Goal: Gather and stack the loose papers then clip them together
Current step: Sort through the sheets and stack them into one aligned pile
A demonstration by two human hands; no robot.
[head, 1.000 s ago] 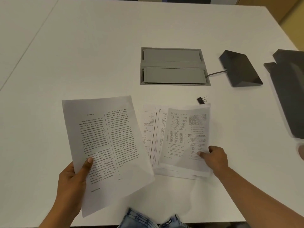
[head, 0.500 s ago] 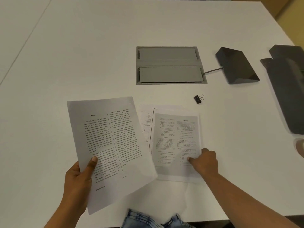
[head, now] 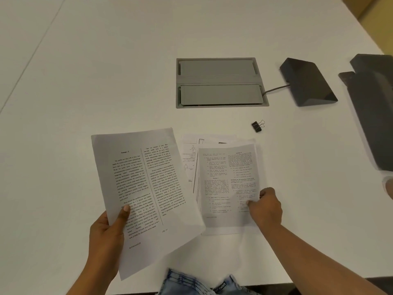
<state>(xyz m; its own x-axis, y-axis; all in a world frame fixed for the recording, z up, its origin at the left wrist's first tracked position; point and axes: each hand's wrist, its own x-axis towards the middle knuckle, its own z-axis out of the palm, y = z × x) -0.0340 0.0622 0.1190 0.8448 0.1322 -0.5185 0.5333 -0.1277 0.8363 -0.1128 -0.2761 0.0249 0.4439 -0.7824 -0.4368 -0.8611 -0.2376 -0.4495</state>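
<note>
My left hand (head: 108,233) holds a printed two-column sheet (head: 144,188) by its lower left corner, lifted and tilted above the white table (head: 106,71). To its right lies a small pile of printed papers (head: 225,184), roughly squared, with a diagram page peeking out at the upper left. My right hand (head: 265,207) grips the pile's right edge, thumb on the top sheet. A black binder clip (head: 258,126) lies on the table beyond the pile, apart from both hands.
A grey cable hatch (head: 221,83) is set into the table behind the clip. A dark wedge-shaped device (head: 308,81) with a cable sits to its right. A dark flat object (head: 376,109) lies at the right edge. The table's near edge runs just below my arms.
My right hand laid the lifted top sheet down onto the pile and now grips the pile's right edge. The sheet in my left hand stayed about where it was.
</note>
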